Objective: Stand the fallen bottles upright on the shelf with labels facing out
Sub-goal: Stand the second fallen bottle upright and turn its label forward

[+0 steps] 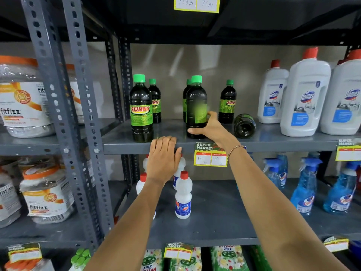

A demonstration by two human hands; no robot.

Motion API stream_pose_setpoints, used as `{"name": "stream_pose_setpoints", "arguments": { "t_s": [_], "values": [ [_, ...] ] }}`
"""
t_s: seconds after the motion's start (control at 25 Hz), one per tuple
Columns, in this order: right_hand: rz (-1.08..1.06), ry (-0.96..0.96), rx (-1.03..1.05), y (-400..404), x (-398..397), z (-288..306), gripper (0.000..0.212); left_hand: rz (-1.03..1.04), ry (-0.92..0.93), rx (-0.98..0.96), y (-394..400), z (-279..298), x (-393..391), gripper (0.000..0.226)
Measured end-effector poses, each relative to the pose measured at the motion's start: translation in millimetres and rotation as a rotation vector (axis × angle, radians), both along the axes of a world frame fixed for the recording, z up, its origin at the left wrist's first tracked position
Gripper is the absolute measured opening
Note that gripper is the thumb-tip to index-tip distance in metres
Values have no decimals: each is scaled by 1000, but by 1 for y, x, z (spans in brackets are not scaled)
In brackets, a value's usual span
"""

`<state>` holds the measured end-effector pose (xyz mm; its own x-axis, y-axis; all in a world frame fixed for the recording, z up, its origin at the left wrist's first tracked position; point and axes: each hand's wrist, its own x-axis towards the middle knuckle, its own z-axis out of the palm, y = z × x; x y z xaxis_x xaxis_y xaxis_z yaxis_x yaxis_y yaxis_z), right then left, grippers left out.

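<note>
Dark bottles with green caps and green Sunny labels stand on the grey middle shelf point(175, 148). My right hand point(212, 128) grips the base of an upright bottle point(196, 102) whose label front is turned away from me. My left hand point(163, 158) rests flat on the shelf's front lip, holding nothing. At the front left, one bottle point(141, 110) stands with its label facing out. Several more stand behind, such as one at the back right point(227, 101). One bottle point(244, 125) lies on its side to the right of my right hand, its bottom toward me.
Large white Domex jugs point(304, 98) crowd the shelf's right end. A yellow price tag point(210, 155) hangs on the shelf lip. Below are small white red-capped bottles point(183, 198) and blue spray bottles point(305, 184). A slotted upright post point(82, 106) separates clear Fitfizz jars point(21, 98) at left.
</note>
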<state>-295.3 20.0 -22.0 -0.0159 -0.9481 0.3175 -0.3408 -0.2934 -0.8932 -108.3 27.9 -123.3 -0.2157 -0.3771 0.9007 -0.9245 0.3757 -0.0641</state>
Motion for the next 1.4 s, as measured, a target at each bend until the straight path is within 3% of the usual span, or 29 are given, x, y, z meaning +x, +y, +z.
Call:
{"name": "stream_pose_setpoints", "arguments": {
  "t_s": [0.12, 0.32, 0.76, 1.16, 1.28, 1.4],
  "values": [
    [25, -75, 23, -2, -3, 1, 108, 1, 5, -5, 1, 1, 0, 37],
    [-28, -9, -27, 0, 1, -1, 110, -8, 12, 12, 6, 4, -1, 38],
    [-30, 0, 8, -2, 0, 0, 100, -11, 14, 26, 9, 4, -1, 40],
    [-82, 174, -35, 0, 6, -2, 96, -7, 27, 39, 4, 2, -2, 41],
    [-118, 239, -38, 2, 8, -2, 101, -10, 29, 24, 3, 1, -2, 41],
    [-58, 172, -10, 3, 3, 1, 111, -4, 26, 8, 3, 0, -2, 40]
  ]
}}
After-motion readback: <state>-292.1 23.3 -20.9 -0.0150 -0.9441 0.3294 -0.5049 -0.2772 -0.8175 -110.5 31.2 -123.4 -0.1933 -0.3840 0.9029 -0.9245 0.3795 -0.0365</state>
